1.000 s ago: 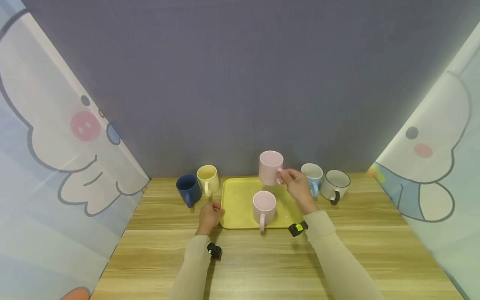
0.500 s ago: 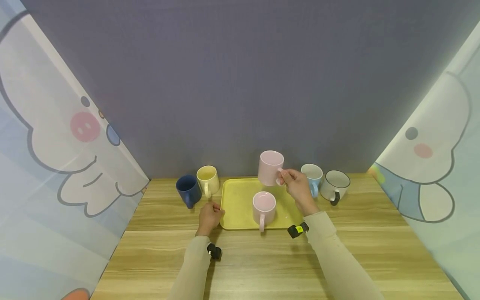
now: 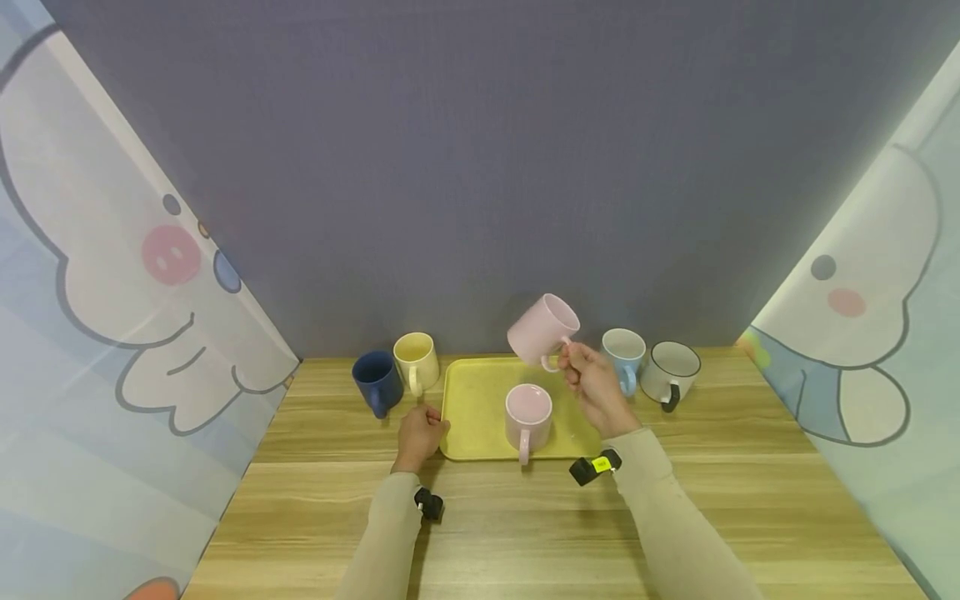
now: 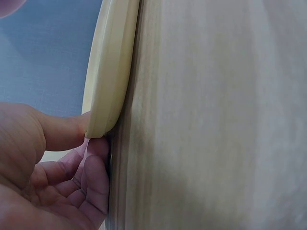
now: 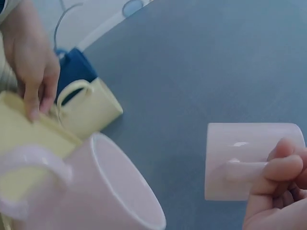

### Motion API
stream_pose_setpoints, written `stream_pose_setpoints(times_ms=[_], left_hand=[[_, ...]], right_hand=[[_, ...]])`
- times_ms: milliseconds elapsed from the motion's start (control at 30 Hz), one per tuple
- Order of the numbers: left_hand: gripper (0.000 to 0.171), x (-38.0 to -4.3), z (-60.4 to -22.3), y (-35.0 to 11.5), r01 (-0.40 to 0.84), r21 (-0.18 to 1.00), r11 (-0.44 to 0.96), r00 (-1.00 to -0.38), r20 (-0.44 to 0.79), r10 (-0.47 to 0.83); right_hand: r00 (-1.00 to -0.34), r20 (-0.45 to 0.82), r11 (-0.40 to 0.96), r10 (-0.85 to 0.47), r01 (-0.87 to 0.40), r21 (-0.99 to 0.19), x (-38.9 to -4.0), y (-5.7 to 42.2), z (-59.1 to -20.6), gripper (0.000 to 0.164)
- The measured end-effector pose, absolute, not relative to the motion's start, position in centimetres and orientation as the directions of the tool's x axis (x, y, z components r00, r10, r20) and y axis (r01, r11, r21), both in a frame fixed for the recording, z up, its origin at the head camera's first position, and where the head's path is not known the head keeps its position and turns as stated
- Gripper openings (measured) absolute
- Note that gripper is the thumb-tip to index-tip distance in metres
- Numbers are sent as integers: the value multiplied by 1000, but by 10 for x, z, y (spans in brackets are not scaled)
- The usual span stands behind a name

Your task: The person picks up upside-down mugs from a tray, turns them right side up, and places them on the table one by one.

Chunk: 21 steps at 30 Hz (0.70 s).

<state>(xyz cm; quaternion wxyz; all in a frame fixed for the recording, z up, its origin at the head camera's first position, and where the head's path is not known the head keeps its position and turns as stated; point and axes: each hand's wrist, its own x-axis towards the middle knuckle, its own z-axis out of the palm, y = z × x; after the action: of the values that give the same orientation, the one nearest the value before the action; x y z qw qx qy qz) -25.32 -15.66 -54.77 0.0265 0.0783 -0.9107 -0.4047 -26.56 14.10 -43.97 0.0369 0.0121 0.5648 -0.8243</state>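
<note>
In the head view, my right hand (image 3: 597, 387) grips the handle of a pink mug (image 3: 537, 332) in the air above the back of a yellow tray (image 3: 476, 408). This mug leans over, its rim toward the right. A second pink mug (image 3: 528, 423) stands upright on the tray, handle facing me. My left hand (image 3: 418, 433) pinches the tray's left edge. The left wrist view shows its thumb on the tray rim (image 4: 108, 72), fingers curled underneath. Seen from the right wrist, the right fingers (image 5: 283, 167) close on the held mug's handle.
Left of the tray stand a dark blue mug (image 3: 378, 379) and a yellow mug (image 3: 417, 362). To its right are a light blue mug (image 3: 624, 350) and a white mug (image 3: 670, 371) with black rim and handle. A grey wall (image 3: 480, 183) rises behind the wooden table (image 3: 510, 533).
My right hand has turned, tipping the held pink mug from upright to leaning, its rim now swung to the right. The left hand, tray and other mugs stay as they were.
</note>
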Motion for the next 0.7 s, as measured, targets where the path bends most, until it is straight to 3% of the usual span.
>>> stream_pose_setpoints(times_ms=[333,700], left_hand=[[12,-250,-547,-156,-94,754,651,-985,25,-171],[15,-253,-548,-156,-133,743,656,-983,-15,-181]], right_hand=[[-971,-4,-681,-239,171,-712,-259,140,-445,27],[-941,77,-830,-330,250,-499,-253,135,-449,32]])
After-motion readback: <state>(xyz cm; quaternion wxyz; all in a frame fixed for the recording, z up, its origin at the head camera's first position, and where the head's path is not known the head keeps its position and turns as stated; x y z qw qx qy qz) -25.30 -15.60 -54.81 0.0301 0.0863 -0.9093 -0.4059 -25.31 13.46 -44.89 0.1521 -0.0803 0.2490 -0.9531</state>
